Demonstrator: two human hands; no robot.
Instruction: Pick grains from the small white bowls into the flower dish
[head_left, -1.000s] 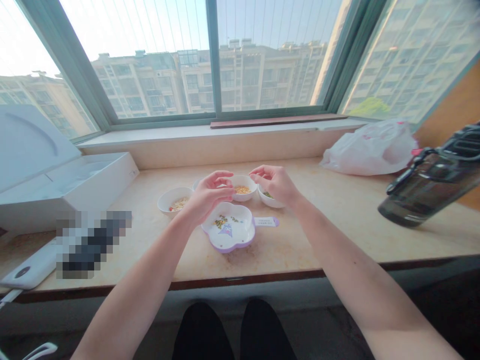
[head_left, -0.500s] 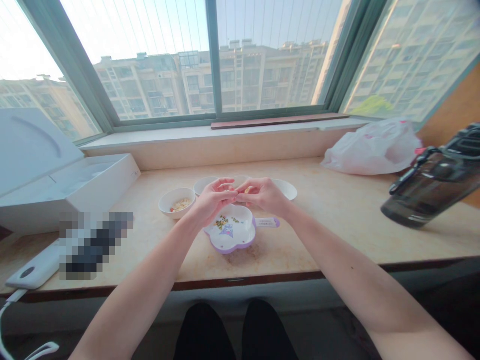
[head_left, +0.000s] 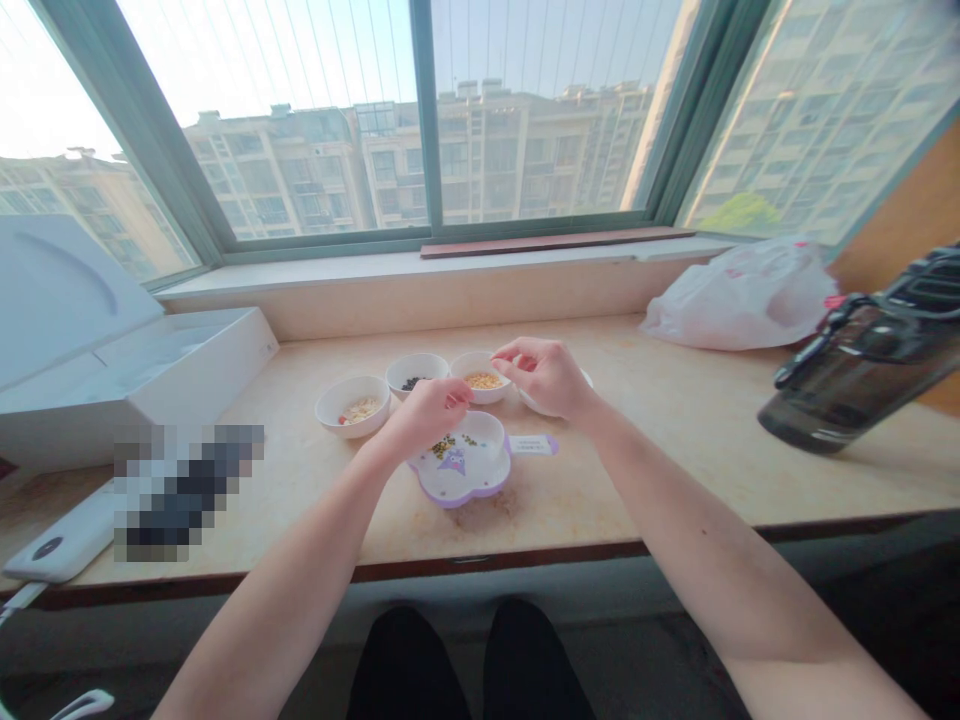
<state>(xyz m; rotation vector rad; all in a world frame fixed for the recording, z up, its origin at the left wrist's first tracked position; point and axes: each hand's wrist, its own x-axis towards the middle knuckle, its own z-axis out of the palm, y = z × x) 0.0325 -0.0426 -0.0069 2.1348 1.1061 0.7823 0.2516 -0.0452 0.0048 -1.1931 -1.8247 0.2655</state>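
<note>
Hovering apart, half-curled, the left hand hangs over the far edge of the plate on the counter, the right hand by the rim of the yellow-grain bowl, whether either grips anything I cannot tell, and the label right of the plate is too blurred to read.

Near the centre, the right hand hid most of the rightmost bowl, the left hand part of the plate. A dark shape at lower left was pixelated. Frame edges cropped the bottle and the box. The label was too small to read.
</note>
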